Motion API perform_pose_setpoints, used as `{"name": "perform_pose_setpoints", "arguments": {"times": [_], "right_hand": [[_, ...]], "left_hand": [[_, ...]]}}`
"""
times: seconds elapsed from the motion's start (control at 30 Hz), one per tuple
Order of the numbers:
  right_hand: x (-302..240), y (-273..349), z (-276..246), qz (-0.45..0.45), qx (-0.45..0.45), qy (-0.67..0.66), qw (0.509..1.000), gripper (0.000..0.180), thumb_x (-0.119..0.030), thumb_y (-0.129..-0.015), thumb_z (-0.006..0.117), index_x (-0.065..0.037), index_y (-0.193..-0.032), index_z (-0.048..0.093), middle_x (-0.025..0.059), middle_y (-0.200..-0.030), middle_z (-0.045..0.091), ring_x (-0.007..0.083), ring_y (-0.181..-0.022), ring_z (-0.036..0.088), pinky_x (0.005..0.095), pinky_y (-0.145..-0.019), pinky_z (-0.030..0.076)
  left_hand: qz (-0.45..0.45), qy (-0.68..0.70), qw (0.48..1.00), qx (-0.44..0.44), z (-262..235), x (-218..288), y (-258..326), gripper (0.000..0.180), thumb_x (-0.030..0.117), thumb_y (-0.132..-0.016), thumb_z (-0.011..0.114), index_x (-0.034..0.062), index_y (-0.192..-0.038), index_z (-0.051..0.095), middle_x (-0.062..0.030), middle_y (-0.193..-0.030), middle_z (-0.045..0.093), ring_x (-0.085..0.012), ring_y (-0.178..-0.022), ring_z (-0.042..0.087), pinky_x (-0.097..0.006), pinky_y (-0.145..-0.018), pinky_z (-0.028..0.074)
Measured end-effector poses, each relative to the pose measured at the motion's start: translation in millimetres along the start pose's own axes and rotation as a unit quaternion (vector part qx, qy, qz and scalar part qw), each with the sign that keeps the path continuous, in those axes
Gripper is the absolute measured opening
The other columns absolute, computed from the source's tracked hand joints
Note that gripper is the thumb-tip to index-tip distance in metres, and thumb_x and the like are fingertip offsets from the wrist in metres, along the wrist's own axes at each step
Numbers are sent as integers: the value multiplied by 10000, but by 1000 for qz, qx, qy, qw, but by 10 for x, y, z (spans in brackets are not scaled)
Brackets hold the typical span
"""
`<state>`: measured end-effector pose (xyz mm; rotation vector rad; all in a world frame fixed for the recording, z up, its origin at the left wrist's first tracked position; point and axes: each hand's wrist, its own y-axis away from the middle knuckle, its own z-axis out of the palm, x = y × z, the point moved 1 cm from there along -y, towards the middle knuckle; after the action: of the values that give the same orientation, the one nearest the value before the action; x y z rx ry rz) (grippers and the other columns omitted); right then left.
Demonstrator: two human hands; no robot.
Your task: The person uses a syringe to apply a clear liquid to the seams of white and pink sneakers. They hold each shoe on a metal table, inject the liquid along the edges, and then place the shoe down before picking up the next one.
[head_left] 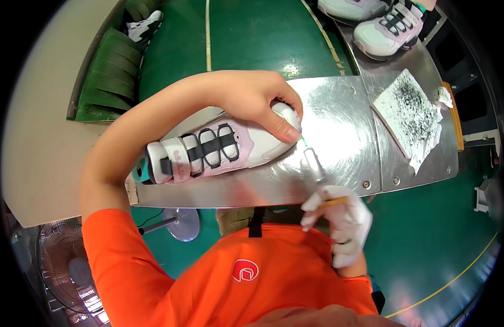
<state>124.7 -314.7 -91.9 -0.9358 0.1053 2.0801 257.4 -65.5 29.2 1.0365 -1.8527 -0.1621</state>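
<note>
My left hand (263, 103) grips the shoe (225, 146) by its toe (285, 113) on the desk (342, 122), I think so it won't slide, while my gloved right hand (345, 220) pinches a thin tool (313, 162) near that toe.

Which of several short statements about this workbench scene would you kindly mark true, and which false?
1. The left hand grips the toe of the white and pink shoe. True.
2. That shoe's toe points toward the person's left. False: it points right.
3. The right hand wears a white glove. True.
4. The black-speckled white pad lies on the metal bench. True.
5. A fan stands at the picture's lower right. False: the fan is at the lower left.
</note>
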Motion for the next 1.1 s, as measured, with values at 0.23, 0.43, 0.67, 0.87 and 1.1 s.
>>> {"name": "perform_pose_setpoints", "arguments": {"times": [0.23,0.43,0.67,0.87,1.1], "right_hand": [[-946,-658,385,32,-51,66,996,924,-234,-588,839,99,-1340,420,253,-1079,596,271,-821,641,363,-728,533],[-898,-1395,787,115,-107,172,972,968,-399,-635,808,105,-1355,403,240,-998,606,266,-696,647,338,-603,543],[-549,-1749,793,116,-133,160,971,1171,-530,-513,860,150,-1346,396,238,-951,611,262,-617,634,327,-529,557],[-416,-1804,542,184,-131,127,966,1171,-482,-464,909,122,-1337,413,277,-963,608,312,-672,657,360,-551,576],[-328,-1847,364,148,-214,91,961,1006,-396,-610,842,174,-1320,415,278,-1010,618,287,-715,669,339,-615,578]], "left_hand": [[212,147,905,338,-80,248,1046,629,409,-735,776,-73,-1099,602,-133,-1036,639,-206,-954,627,-327,-850,501],[270,220,750,563,413,-427,1326,629,367,-822,779,-57,-1240,577,-92,-1119,649,-157,-1004,613,-290,-875,490],[263,316,679,609,609,-955,1333,608,412,-895,694,-55,-1262,564,-83,-1123,650,-144,-1006,610,-261,-861,476],[248,356,663,610,697,-1139,1313,589,402,-937,642,-51,-1298,537,-75,-1127,644,-134,-1003,604,-263,-860,473],[241,395,627,626,730,-1269,1257,561,386,-957,617,-38,-1315,531,-62,-1117,646,-125,-989,601,-268,-861,473]]}}
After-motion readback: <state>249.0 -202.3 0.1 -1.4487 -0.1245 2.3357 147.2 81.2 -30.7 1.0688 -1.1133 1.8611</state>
